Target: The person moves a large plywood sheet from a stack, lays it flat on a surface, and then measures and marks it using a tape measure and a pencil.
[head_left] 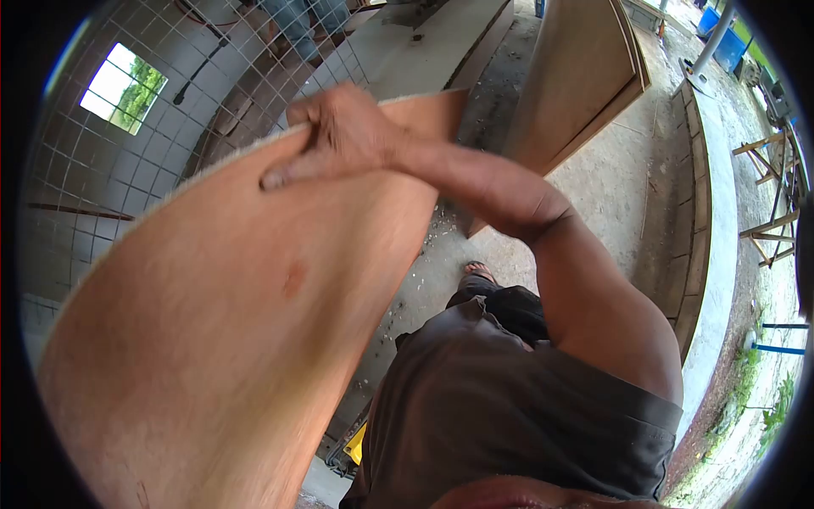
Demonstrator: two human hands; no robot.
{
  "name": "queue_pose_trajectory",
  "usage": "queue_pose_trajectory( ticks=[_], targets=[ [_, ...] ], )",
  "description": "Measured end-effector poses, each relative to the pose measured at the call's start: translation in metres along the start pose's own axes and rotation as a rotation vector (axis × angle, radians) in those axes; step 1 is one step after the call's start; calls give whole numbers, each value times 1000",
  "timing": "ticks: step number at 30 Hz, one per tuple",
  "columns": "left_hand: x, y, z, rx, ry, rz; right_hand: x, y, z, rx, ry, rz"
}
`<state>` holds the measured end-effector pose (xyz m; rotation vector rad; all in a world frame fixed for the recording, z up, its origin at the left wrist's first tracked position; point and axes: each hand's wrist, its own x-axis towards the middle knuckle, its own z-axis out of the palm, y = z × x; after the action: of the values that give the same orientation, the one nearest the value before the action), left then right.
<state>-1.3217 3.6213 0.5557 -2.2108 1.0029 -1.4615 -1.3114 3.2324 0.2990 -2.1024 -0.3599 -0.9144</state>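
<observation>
A large, thin plywood sheet [229,339] stands tilted in front of me and fills the left half of the head view. My right hand [335,136] reaches across my body and grips its top edge, fingers laid flat over the near face. My left hand is hidden, probably behind the sheet. My dark shirt and one sandalled foot [479,271] show below the arm.
More plywood boards [577,76] lean upright at the upper right on the concrete floor. A wire mesh wall with a window [123,85] stands behind the sheet. Another person's legs [301,25] are at the top. Wooden trestles [776,195] stand at the far right.
</observation>
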Motion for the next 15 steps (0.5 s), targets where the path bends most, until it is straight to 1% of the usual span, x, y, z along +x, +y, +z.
queue_pose_trajectory(
  ticks=[3,4,7,10,12,14,15],
  targets=[
    [9,5,2,20,-17,9,41,-18,-39,-123,62,-100],
    [13,6,3,20,-18,11,53,-30,-42,-128,79,-139],
    [25,14,9,30,-31,19,91,-73,-40,-66,105,-260],
    [37,22,18,43,-48,27,116,-107,-30,48,76,-344],
    [46,31,24,45,-60,28,125,-100,-28,83,47,-321],
    [55,41,32,55,-70,28,131,-70,-35,88,24,-214],
    [58,47,38,45,-71,31,138,-55,-42,28,38,-217]
  ],
)
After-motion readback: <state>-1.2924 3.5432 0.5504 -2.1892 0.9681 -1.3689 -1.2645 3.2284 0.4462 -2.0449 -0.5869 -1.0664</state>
